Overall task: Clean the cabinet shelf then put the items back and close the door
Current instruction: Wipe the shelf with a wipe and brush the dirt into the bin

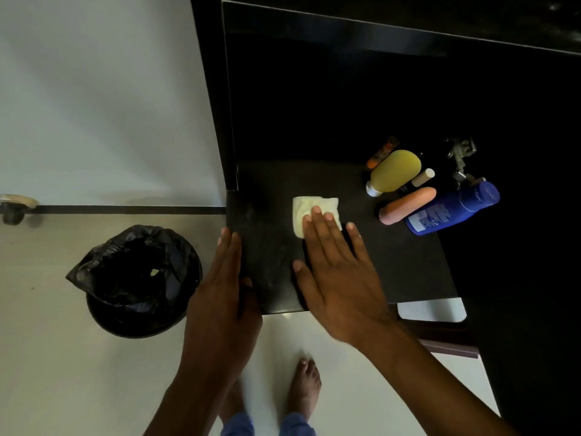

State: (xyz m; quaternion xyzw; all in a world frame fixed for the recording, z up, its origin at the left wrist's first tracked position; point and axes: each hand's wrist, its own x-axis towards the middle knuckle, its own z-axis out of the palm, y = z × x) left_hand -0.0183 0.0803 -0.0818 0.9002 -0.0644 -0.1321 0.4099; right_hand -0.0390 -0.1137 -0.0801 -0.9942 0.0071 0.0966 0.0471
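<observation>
A dark cabinet shelf [393,256] is seen from above, its near edge running above a pale floor [56,357]. A folded pale yellow cloth [309,209] is pressed flat on the shelf, left of centre, by the right hand [338,272], whose fingers are held straight and spread, only the fingertips [317,212] lying on the near right part of the cloth; nothing is clasped by them. The near left corner of the shelf is gripped by the left hand [224,294], the fingers laid straight along the left edge and the thumb hooked over the near edge. At the far right of the shelf a cluster of toiletries is gathered, well apart from the cloth: a yellow bottle [396,169] with a white cap lies tilted, a small orange tube [380,152] is seen just beyond it, a peach-coloured bottle [408,204] lies on its side nearer, and a blue bottle [452,207] lies just right of it, touching or nearly touching it. A small cream cap or stick [423,177] is seen between the yellow and peach bottles; what it is cannot be told. A metal hinge [460,155] is fixed on the dark wall behind them. On the floor at the left a round bin lined with a black bag [135,275] is placed, and bare feet [303,388] are seen below the hands.
</observation>
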